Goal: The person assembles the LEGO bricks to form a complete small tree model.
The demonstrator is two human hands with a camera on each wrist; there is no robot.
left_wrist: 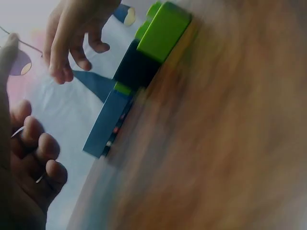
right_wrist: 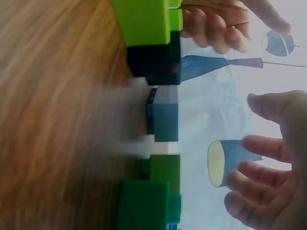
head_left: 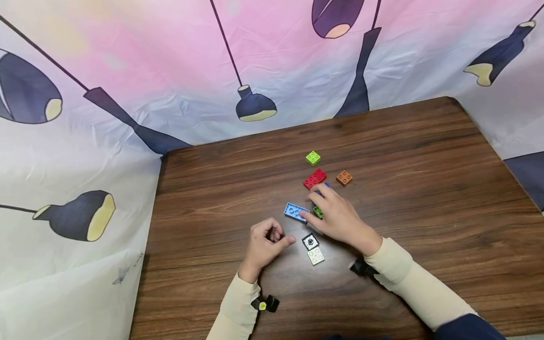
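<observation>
In the head view my right hand [head_left: 337,217] hangs over the toy bricks, thumb over the end of a light blue brick [head_left: 293,211] lying hollow side up. The right wrist view shows its fingers loosely bent, apart from the bricks. Partly hidden beneath it are a green brick [head_left: 318,212] and a dark blue piece [head_left: 327,184]. My left hand [head_left: 264,243] holds nothing, fingers loosely curled and thumb pointing right. Right of it lie a black brick [head_left: 310,241], underside up, and a pale brick [head_left: 316,256]. Both wrist views show a lime brick [right_wrist: 144,21] beside the black one.
Beyond the right hand lie a red brick [head_left: 315,179], an orange-brown brick [head_left: 344,178] and a lime green brick [head_left: 313,157]. All rest on a dark wooden table [head_left: 204,198]. A patterned cloth [head_left: 170,61] hangs behind it and at the sides.
</observation>
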